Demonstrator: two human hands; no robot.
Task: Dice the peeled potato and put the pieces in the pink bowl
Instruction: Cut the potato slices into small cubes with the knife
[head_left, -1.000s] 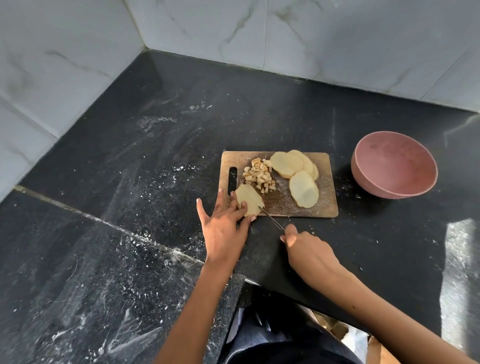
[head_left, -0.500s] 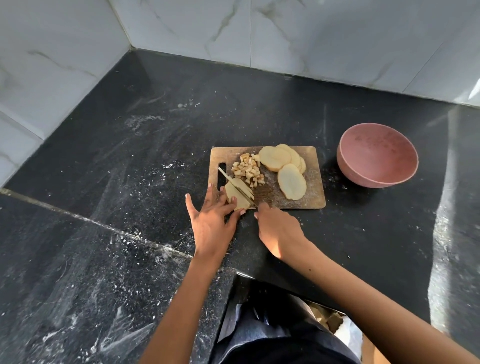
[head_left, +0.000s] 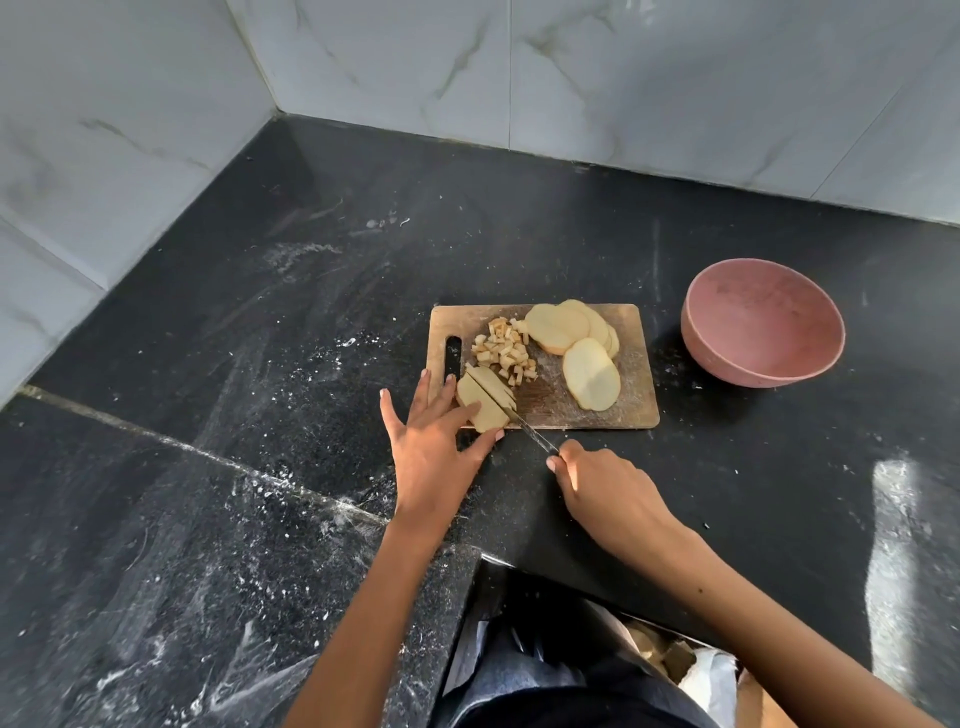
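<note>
On the wooden cutting board the left hand lies flat with straight, spread fingers and presses a potato slice at the board's 7 o'clock corner. The right hand grips the handle of a knife; its blade lies across the slice. Half a second ago the blade reached far over the slice toward 11 o'clock, and now it is drawn back toward 5 o'clock, so that the right hand is off the board over the dark desk. A cut line now shows across the slice, so I judge that one more stroke is made and the slice is being cut into strips.

A small heap of diced pieces lies just beside this slice, at 1 o'clock from it. The uncut slices lie overlapped toward 2 o'clock. The pink bowl stands apart from the board at 3 o'clock, and I see no potato in it. So the task seems to be in an early part: most slices wait, and no transfer is done.
</note>
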